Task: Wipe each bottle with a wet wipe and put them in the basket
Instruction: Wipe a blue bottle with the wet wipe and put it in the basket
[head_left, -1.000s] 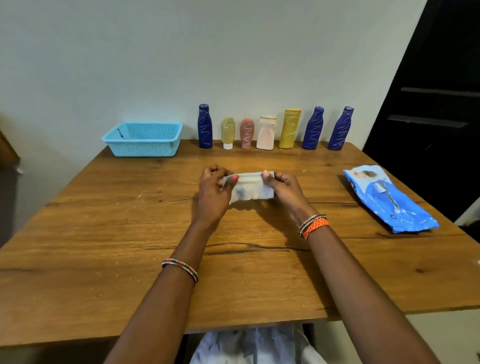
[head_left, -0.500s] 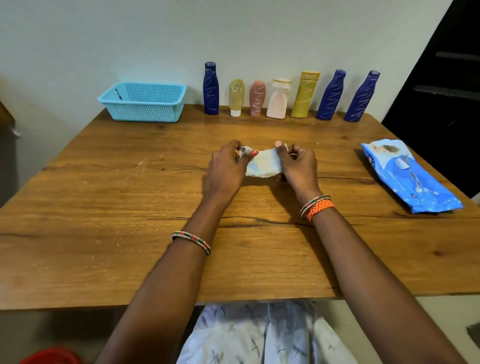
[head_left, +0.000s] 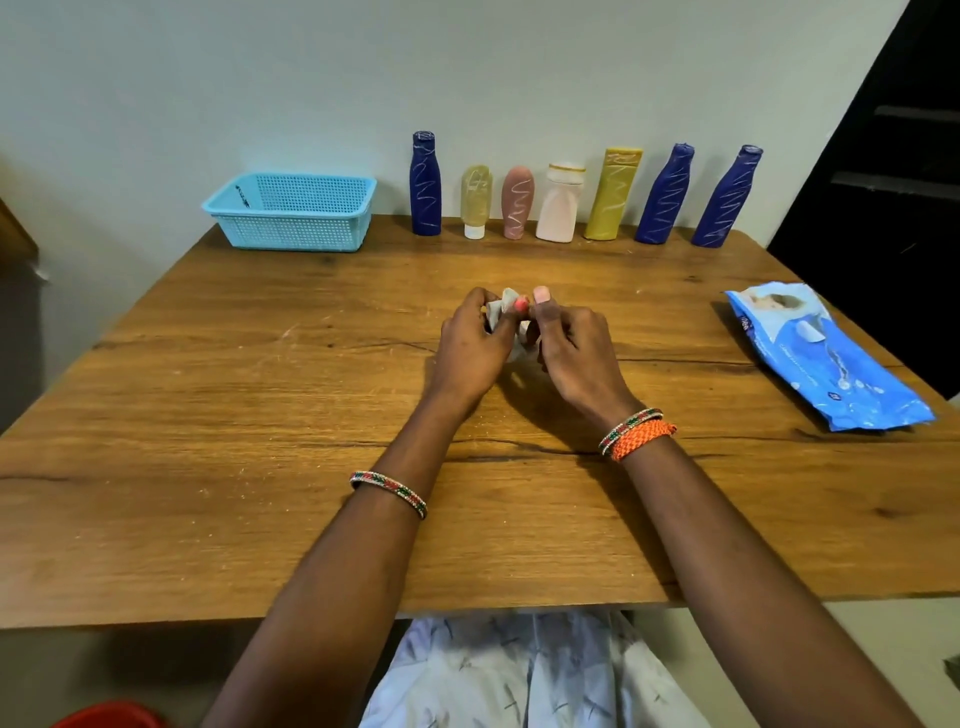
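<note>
Seven bottles stand upright in a row along the far edge of the wooden table (head_left: 218, 395), against the wall in the upper middle of the frame. At upper left sits the light blue perforated basket (head_left: 291, 213), just left of the row. Left to right the row reads: a dark blue bottle (head_left: 425, 183), a pale yellow translucent tube (head_left: 475, 200) on its white cap, a pink tube (head_left: 517, 201), a white bottle (head_left: 560, 203), a yellow tube (head_left: 612, 193), a second dark blue bottle (head_left: 664, 193) and a third dark blue bottle (head_left: 727, 196); each carries pale scribbled lines, and no label can be read. At frame centre the two forearms reach forward over the table and the hands meet. The left hand (head_left: 470, 353) has its fingers curled, pinching the bunched white wet wipe (head_left: 506, 312) from the left; a beaded bangle (head_left: 388, 492) circles that wrist. The right hand (head_left: 571, 353) pinches the same wipe from the right, its thumb tip touching the left thumb tip; a beaded bangle and an orange woven band (head_left: 643, 439) circle that wrist. Most of the wipe is hidden between the hands. At right lies the blue wet wipe pack (head_left: 826, 358), flat on the table, well apart from the hands; its print is too small to read.
</note>
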